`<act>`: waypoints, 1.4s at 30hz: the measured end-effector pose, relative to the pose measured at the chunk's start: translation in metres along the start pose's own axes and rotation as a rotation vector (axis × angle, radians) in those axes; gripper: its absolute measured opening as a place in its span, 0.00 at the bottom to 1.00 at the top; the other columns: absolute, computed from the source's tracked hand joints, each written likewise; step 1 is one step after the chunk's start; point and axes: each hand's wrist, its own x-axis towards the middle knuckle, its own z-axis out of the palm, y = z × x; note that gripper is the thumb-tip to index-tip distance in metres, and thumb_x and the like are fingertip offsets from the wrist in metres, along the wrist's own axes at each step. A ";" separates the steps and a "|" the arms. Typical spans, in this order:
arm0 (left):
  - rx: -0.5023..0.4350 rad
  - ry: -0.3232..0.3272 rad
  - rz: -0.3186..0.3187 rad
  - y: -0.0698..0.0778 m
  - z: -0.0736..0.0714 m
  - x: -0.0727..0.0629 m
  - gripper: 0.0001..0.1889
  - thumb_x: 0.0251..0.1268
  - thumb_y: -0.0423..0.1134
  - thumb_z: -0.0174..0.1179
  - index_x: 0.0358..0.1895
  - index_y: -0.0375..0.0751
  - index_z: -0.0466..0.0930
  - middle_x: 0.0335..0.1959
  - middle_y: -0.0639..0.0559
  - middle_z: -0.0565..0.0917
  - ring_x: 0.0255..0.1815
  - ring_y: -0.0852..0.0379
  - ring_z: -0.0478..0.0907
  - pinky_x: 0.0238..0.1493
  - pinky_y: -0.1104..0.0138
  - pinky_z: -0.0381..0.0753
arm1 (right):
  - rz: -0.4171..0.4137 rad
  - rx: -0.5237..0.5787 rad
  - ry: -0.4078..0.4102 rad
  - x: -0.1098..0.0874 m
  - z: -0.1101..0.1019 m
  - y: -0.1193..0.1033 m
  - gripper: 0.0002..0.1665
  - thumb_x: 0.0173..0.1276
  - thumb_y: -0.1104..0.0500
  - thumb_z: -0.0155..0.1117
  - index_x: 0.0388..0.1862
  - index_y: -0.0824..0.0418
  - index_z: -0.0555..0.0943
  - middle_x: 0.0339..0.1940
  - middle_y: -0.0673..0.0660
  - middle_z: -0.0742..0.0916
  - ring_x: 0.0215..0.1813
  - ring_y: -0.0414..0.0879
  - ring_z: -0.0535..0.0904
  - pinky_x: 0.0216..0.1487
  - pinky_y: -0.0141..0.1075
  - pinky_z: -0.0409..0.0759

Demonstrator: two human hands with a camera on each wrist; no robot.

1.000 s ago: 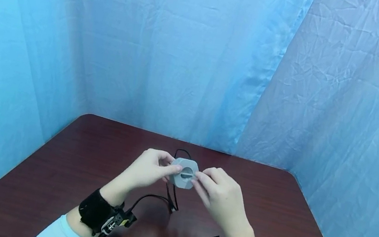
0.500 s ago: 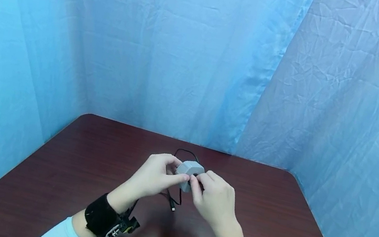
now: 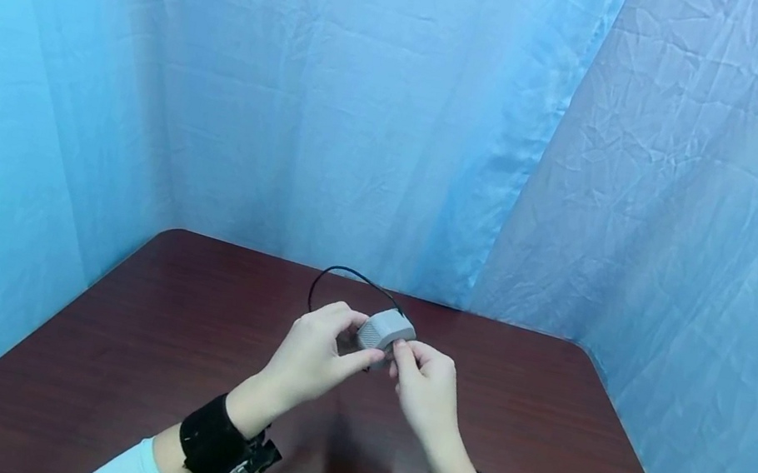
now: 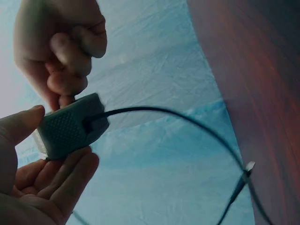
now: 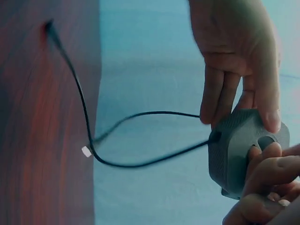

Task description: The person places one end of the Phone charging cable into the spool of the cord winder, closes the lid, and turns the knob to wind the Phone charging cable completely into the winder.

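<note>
Above the table, both hands work on a small grey block-shaped device (image 3: 384,325) with cut corners and a ridged side. My left hand (image 3: 312,356) grips it between thumb and fingers. With curled fingertips, my right hand (image 3: 427,393) pinches at its face, where a round recess (image 5: 266,140) shows in the right wrist view; those fingers partly cover the recess. A black cable (image 4: 178,114) leaves the device's textured side and loops away. In the left wrist view its loose end has a connector (image 4: 243,179) with a pale metal tip.
The dark reddish-brown table (image 3: 181,320) extends under both arms. Light blue curtains (image 3: 343,95) hang behind it and on both sides. Black straps with small cameras (image 3: 215,449) sit on the wrists.
The grey device has tilted so its ridged side shows in the head view, and it has shifted slightly right. The right fingers have closed in on its face. The cable loop has swung left and up.
</note>
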 end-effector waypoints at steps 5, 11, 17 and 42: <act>0.029 0.081 0.136 -0.001 0.006 -0.002 0.19 0.56 0.39 0.78 0.47 0.37 0.82 0.36 0.54 0.79 0.34 0.60 0.83 0.36 0.70 0.84 | 0.236 0.376 -0.027 0.002 -0.001 -0.002 0.20 0.81 0.60 0.53 0.31 0.72 0.81 0.20 0.56 0.76 0.15 0.40 0.62 0.17 0.28 0.60; 0.053 0.123 0.198 -0.002 0.007 -0.001 0.20 0.56 0.40 0.78 0.47 0.37 0.82 0.36 0.53 0.79 0.34 0.60 0.82 0.34 0.69 0.83 | 0.339 0.561 -0.054 0.003 -0.005 -0.005 0.18 0.81 0.61 0.54 0.33 0.71 0.82 0.21 0.54 0.77 0.15 0.39 0.60 0.18 0.29 0.58; 0.036 0.077 0.132 -0.003 0.003 0.000 0.18 0.58 0.39 0.76 0.47 0.38 0.82 0.36 0.55 0.79 0.36 0.61 0.80 0.37 0.70 0.82 | 0.238 0.401 -0.072 0.003 -0.008 -0.001 0.19 0.78 0.57 0.62 0.32 0.73 0.83 0.19 0.58 0.78 0.13 0.41 0.60 0.17 0.30 0.60; -0.108 -0.061 -0.294 -0.009 -0.028 0.010 0.10 0.65 0.45 0.69 0.42 0.44 0.86 0.32 0.58 0.82 0.27 0.61 0.79 0.28 0.62 0.79 | -0.538 -0.254 0.076 0.010 -0.060 -0.006 0.15 0.69 0.64 0.71 0.54 0.58 0.86 0.40 0.49 0.87 0.37 0.40 0.83 0.33 0.28 0.80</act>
